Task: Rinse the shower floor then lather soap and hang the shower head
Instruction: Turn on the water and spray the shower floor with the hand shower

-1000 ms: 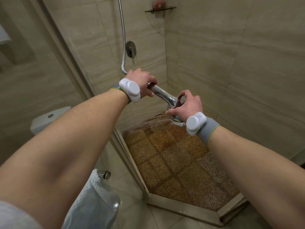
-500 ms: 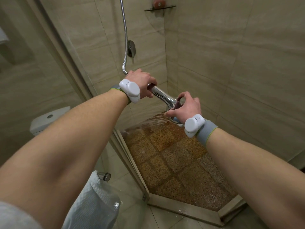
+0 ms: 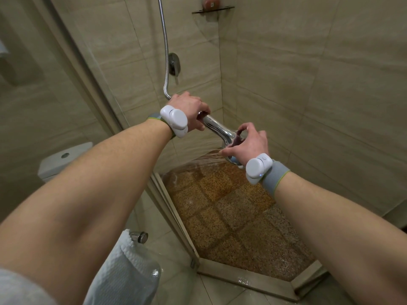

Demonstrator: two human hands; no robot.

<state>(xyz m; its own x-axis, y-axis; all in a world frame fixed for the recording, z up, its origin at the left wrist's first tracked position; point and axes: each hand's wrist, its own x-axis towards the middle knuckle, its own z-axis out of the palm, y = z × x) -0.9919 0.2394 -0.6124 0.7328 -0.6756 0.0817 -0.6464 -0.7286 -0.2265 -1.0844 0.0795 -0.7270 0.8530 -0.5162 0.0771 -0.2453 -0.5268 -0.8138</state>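
My left hand point(image 3: 189, 110) grips the handle of the chrome shower head point(image 3: 218, 128), which points down and to the right. Its round spray face is held at the rim by my right hand point(image 3: 248, 146), fingers curled over it. Water sprays out leftward and down onto the wet brown speckled shower floor point(image 3: 237, 216). The metal hose point(image 3: 164, 51) runs up the back wall from the handle. A reddish bar of soap point(image 3: 211, 1) sits on a small corner shelf point(image 3: 226, 8) high up.
A round wall valve point(image 3: 174, 66) is mounted beside the hose. A glass shower door point(image 3: 88, 89) with a chrome knob point(image 3: 141, 236) stands open on the left, a white towel point(image 3: 123, 271) draped by it. A toilet tank point(image 3: 63, 158) sits behind the glass. A raised curb point(image 3: 246, 280) edges the floor.
Both hands and the shower head have shifted slightly down and right. Water keeps spraying onto the floor.
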